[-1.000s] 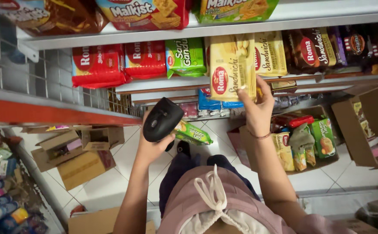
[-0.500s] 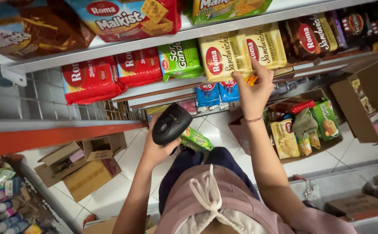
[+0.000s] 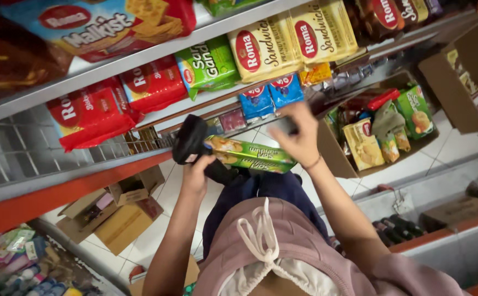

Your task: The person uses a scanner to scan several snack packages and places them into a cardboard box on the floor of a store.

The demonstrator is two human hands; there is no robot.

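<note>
A: Item one, left hand point(image 3: 195, 174)?
B: Closed around a black handheld scanner point(image 3: 188, 138), raised just below the shelf edge point(image 3: 140, 159).
A: Item two, right hand point(image 3: 299, 140)?
B: Curled on the end of a long green biscuit pack point(image 3: 250, 155), which lay level between both hands, touching the scanner.
A: Progress?
B: By my reading, the pack was in hand and off the shelf, at the scanner; shelving it remained. The open carton point(image 3: 335, 151) of packets beside the right hand looked far from emptied.
</note>
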